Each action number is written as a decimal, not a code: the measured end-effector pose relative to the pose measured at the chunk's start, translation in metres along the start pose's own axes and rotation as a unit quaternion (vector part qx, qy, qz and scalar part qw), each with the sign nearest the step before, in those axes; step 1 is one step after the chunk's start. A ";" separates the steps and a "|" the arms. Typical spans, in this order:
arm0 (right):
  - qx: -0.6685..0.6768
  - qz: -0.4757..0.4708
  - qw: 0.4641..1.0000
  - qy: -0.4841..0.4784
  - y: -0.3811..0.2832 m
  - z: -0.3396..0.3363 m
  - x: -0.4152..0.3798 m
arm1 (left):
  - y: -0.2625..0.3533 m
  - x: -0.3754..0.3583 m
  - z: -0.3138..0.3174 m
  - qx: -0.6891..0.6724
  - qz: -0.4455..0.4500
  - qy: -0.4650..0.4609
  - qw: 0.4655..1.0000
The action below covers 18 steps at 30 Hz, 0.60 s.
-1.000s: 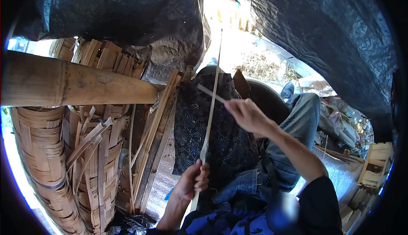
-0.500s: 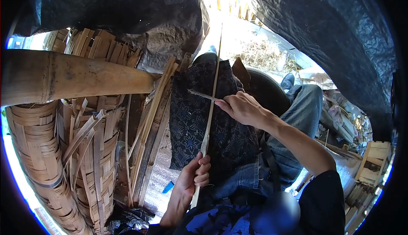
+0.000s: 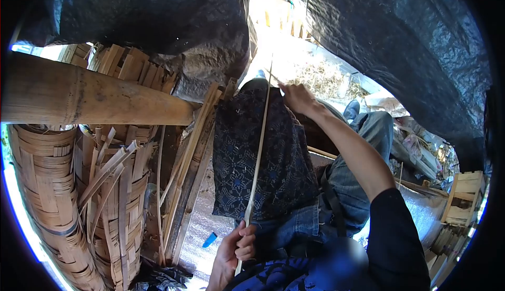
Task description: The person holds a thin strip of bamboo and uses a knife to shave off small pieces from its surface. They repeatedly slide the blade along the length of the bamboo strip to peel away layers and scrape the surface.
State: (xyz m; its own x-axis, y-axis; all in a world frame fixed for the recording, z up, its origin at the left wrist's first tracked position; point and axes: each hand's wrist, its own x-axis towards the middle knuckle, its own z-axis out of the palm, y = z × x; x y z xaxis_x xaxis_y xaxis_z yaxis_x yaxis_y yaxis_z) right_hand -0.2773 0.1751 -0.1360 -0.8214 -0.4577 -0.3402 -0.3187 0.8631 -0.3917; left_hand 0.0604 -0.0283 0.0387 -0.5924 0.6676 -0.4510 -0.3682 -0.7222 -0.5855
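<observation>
A long, pale, thin strip (image 3: 258, 166) runs over a dark patterned cloth (image 3: 231, 154) that covers the lap and leg. Near its lower, wider end, my left hand (image 3: 238, 247) is closed around the strip. Farther out, my right hand (image 3: 298, 99) is closed on a knife, close to the strip's far part. Only a small piece of the knife (image 3: 275, 80) shows beyond the fingers, against the bright ground.
On the left stand woven bamboo baskets (image 3: 44, 186), under a thick bamboo pole (image 3: 105, 97). Split bamboo lengths (image 3: 190, 159) lean beside the cloth. A small blue object (image 3: 210, 239) lies near my left hand. Dark sheeting (image 3: 389, 33) hangs overhead.
My right hand has moved forward along the strip with the knife, away from the body. My left hand has shifted slightly down toward the body, still holding the strip.
</observation>
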 end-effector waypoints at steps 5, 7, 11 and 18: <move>0.178 0.109 0.904 0.373 -0.003 -0.015 -0.003 | 0.009 0.009 0.015 0.263 0.061 0.193 0.943; 0.288 0.041 0.950 0.111 -0.025 -0.044 -0.046 | 0.013 0.029 0.033 0.308 0.078 0.215 0.924; 0.283 -0.078 0.956 0.005 -0.068 -0.050 -0.117 | 0.026 0.055 0.039 0.353 0.087 0.270 0.892; 0.263 -0.143 0.954 0.032 -0.088 -0.031 -0.163 | 0.022 0.062 0.041 0.363 0.098 0.235 0.896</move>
State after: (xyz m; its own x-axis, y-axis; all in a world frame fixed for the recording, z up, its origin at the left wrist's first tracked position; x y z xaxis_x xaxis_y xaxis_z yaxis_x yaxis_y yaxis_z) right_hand -0.1300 0.1805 -0.0196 -0.7683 -0.6308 -0.1091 -0.2674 0.4711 -0.8406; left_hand -0.0133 -0.0101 0.0257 -0.3911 0.3947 -0.8314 -0.7606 -0.6472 0.0505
